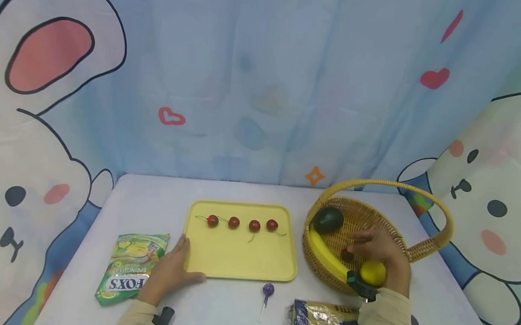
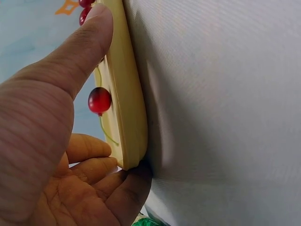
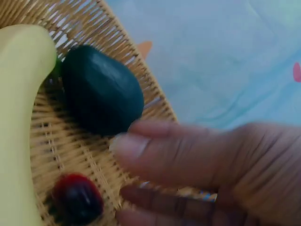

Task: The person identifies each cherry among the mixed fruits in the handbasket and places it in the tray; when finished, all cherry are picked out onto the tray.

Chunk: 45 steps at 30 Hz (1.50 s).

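Observation:
My left hand (image 1: 169, 269) holds the near left corner of a yellow tray (image 1: 242, 259), with the thumb at the near edge and the fingers along the left side. On the tray several red cherries (image 1: 254, 226) lie in a row; the left wrist view shows one cherry (image 2: 99, 100) close by. My right hand (image 1: 377, 247) reaches into a wicker basket (image 1: 368, 212), its fingers apart and empty. Below them in the basket is a dark red cherry (image 3: 77, 200). A banana (image 3: 16, 127), a dark green avocado (image 3: 101, 89) and a yellow lemon (image 1: 373, 273) lie there too.
Left of the tray lies a green Fox's candy bag (image 1: 133, 266). A purple lollipop (image 1: 268, 290) is in front of the tray. A clear and yellow pasta packet (image 1: 323, 320) lies beside the right sleeve. The basket's tall handle (image 1: 387, 183) arches over it.

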Available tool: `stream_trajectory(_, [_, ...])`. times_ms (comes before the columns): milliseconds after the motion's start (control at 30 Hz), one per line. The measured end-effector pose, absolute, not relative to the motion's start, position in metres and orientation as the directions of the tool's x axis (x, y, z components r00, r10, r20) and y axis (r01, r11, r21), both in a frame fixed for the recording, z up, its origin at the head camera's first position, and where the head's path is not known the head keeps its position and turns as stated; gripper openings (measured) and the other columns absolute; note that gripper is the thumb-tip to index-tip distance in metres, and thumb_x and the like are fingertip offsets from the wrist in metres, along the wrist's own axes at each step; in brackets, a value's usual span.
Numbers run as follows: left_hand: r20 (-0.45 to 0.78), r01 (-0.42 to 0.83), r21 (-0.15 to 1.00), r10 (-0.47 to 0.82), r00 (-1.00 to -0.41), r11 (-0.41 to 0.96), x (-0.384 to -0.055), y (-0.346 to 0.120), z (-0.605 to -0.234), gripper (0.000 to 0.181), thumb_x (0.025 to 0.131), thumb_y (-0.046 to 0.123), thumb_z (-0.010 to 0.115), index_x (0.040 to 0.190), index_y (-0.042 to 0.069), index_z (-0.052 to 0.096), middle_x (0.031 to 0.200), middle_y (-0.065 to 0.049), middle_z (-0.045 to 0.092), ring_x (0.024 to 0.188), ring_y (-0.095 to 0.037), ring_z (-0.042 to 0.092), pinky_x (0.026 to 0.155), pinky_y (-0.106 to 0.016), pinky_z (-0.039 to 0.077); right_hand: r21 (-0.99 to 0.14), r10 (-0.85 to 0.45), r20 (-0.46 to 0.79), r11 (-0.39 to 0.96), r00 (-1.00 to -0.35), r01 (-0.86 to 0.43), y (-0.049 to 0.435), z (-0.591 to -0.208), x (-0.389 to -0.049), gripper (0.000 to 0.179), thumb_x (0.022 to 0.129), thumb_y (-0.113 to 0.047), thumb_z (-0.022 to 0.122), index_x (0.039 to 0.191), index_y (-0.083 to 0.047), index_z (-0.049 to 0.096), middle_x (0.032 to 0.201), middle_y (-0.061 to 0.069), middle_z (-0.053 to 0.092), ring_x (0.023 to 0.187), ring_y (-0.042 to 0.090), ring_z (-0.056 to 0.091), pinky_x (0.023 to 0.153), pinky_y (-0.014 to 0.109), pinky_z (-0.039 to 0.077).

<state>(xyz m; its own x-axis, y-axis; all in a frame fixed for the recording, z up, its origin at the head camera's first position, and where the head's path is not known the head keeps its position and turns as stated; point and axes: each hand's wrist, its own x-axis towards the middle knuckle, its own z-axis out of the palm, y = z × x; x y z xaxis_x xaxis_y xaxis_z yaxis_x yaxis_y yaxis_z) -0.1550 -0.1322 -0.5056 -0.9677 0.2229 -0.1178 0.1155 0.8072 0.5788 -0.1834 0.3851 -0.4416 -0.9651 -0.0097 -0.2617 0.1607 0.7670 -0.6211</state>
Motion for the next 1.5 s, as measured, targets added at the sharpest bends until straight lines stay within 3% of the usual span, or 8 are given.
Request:
stream_trajectory(200, [-0.125,0.1,0.585,0.212,-0.969,0.805,-0.153,-0.131,-0.507,0.119,0.068,0.053,0.086,0.15,-0.01,0.029,0.159,-0.028,0.021,0.136,-0.051,0.04,0.107,-0.059,0.041,-0.624,-0.09,-0.269,0.775,-0.959,0.102,0.377,-0.452,-0.185,0.025,0.085,-0.007,0.075,0.107,0.004,0.074,0.098,0.016,0.075,0.086,0.024,0.068,0.074,0.038,0.059])
stream_trajectory(300, [-0.117,0.107,0.585,0.214,-0.97,0.804,-0.153,-0.132,-0.506,0.118,0.068,0.053,0.086,0.15,-0.011,0.029,0.159,-0.029,0.022,0.135,-0.051,0.041,0.106,-0.059,0.042,-0.629,-0.105,-0.289,0.77,-0.952,0.106,0.372,-0.455,-0.186,0.02,0.083,-0.003,0.075,0.102,0.004,0.075,0.093,0.012,0.075,0.083,0.02,0.066,0.073,0.036,0.057])
stream_trajectory(600, [-0.114,0.11,0.585,0.216,-0.97,0.803,-0.155,-0.131,-0.506,0.118,0.068,0.052,0.086,0.15,-0.01,0.03,0.159,-0.028,0.022,0.134,-0.051,0.042,0.106,-0.059,0.042,-0.599,0.007,-0.267,0.782,-0.964,0.172,0.375,-0.456,-0.186,0.031,0.083,-0.012,0.079,0.11,0.002,0.074,0.1,0.013,0.075,0.094,0.027,0.068,0.082,0.047,0.057])
stream_trajectory(967, [-0.105,0.124,0.58,0.226,-0.968,0.805,-0.154,-0.131,-0.504,0.118,0.068,0.053,0.086,0.15,-0.011,0.03,0.158,-0.03,0.024,0.133,-0.051,0.043,0.104,-0.057,0.045,-0.648,-0.04,-0.088,0.761,-0.995,0.026,0.352,-0.41,-0.168,0.032,0.085,-0.02,0.079,0.114,-0.004,0.075,0.102,0.008,0.076,0.096,0.024,0.069,0.081,0.038,0.059])
stream_trajectory(1100, [-0.106,0.119,0.574,0.218,-0.97,0.81,-0.154,-0.132,-0.504,0.117,0.068,0.053,0.086,0.15,-0.01,0.03,0.158,-0.03,0.024,0.133,-0.051,0.044,0.104,-0.056,0.045,-0.658,-0.092,0.008,0.749,-0.996,-0.074,0.327,-0.394,-0.163,0.032,0.084,-0.021,0.081,0.112,-0.006,0.076,0.102,0.007,0.077,0.102,0.029,0.068,0.086,0.045,0.058])
stream_trajectory(1200, [-0.111,0.112,0.57,0.211,-0.971,0.814,-0.154,-0.132,-0.505,0.117,0.068,0.053,0.086,0.15,-0.01,0.031,0.159,-0.029,0.024,0.134,-0.05,0.043,0.105,-0.057,0.044,-0.708,-0.148,0.039,0.694,-0.988,-0.132,0.304,-0.387,-0.161,0.033,0.082,-0.02,0.082,0.111,-0.006,0.076,0.106,0.008,0.075,0.107,0.031,0.066,0.087,0.043,0.058])
stream_trajectory(1367, [-0.11,0.112,0.569,0.21,-0.972,0.815,-0.155,-0.131,-0.506,0.117,0.068,0.053,0.086,0.151,-0.009,0.031,0.159,-0.028,0.024,0.135,-0.05,0.042,0.106,-0.059,0.042,-0.818,-0.283,0.062,0.535,-0.957,-0.211,0.265,-0.393,-0.167,0.029,0.082,-0.015,0.081,0.109,-0.007,0.076,0.108,0.011,0.073,0.104,0.025,0.066,0.079,0.027,0.059])
stream_trajectory(1500, [-0.108,0.112,0.572,0.21,-0.972,0.813,-0.155,-0.129,-0.506,0.117,0.069,0.054,0.085,0.151,-0.009,0.031,0.159,-0.027,0.023,0.136,-0.048,0.041,0.107,-0.058,0.042,-0.883,-0.382,0.085,0.399,-0.92,-0.247,0.229,-0.412,-0.18,0.025,0.081,-0.01,0.081,0.105,-0.005,0.077,0.104,0.011,0.074,0.1,0.016,0.067,0.08,0.027,0.059])
